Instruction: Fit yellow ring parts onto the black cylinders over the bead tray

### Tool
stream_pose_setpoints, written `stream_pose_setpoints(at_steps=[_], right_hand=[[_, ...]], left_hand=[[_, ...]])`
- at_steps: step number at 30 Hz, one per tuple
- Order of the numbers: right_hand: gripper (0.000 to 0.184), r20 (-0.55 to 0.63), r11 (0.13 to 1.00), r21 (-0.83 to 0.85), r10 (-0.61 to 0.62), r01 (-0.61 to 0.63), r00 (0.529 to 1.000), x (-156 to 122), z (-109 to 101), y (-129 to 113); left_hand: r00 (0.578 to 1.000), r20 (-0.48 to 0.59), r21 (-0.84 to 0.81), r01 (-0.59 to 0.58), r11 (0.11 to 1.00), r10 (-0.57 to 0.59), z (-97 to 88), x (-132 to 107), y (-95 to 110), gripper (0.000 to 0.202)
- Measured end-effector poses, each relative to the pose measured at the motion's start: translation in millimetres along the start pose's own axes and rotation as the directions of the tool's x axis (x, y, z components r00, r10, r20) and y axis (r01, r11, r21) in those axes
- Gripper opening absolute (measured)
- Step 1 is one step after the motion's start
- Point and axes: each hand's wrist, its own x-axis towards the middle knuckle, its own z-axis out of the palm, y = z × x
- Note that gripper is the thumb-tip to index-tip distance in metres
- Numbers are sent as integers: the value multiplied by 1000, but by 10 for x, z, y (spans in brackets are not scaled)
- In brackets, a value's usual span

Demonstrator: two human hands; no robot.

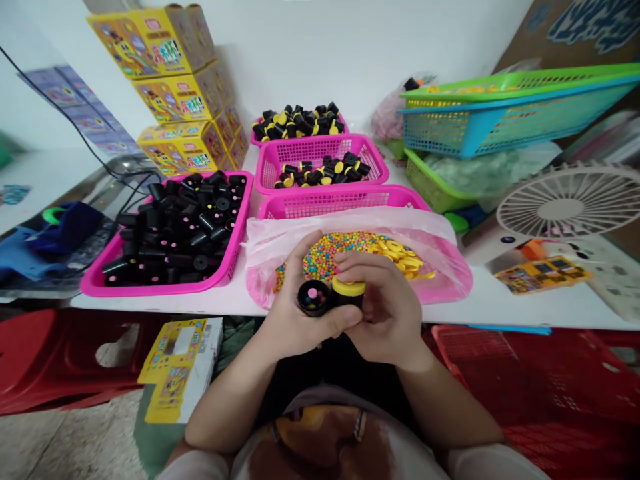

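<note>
My left hand (295,313) is closed round an open black tube (313,297) with coloured beads showing in its mouth. Right beside it, my right hand (387,310) pinches a second black tube with a yellow cap (349,289) on it. Both hands hover over the table's front edge, just in front of a pink basket (350,197) lined with pink plastic that holds small multicoloured beads (330,252) and loose yellow caps (403,257).
A pink tray (95,280) of uncapped black tubes sits at left. Two pink baskets (373,157) of yellow-capped tubes stand behind. Yellow boxes (175,93) are stacked at back left, green and blue baskets (500,110) and a white fan (570,200) at right. Red stools (55,360) stand below.
</note>
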Motion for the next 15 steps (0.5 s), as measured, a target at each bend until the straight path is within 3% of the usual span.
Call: stream_pose_setpoints(at_steps=[4, 7, 10, 12, 14, 15], right_hand=[[41, 14, 980, -135, -146, 146, 989, 7, 27, -49], [46, 169, 963, -183, -169, 199, 971, 119, -66, -38], [51, 354, 971, -219, -16, 99, 935, 491, -249, 197], [56, 431, 966, -258, 121, -7, 894, 873, -369, 501], [62, 385, 942, -324, 213, -85, 898, 1276, -468, 823], [63, 333, 929, -354, 232, -108, 914, 1455, -512, 947]], left_hand=[[998, -1, 67, -62, 996, 62, -96, -19, -4, 104], [990, -30, 245, -130, 961, 141, -193, -45, 43, 93], [994, 6, 255, -103, 961, 105, -250, -48, 101, 82], [994, -26, 246, -95, 965, 105, -261, -25, 127, 59], [989, -92, 326, -84, 942, 120, -258, 13, 142, 26], [986, -119, 381, -67, 922, 121, -254, 33, 145, 23]])
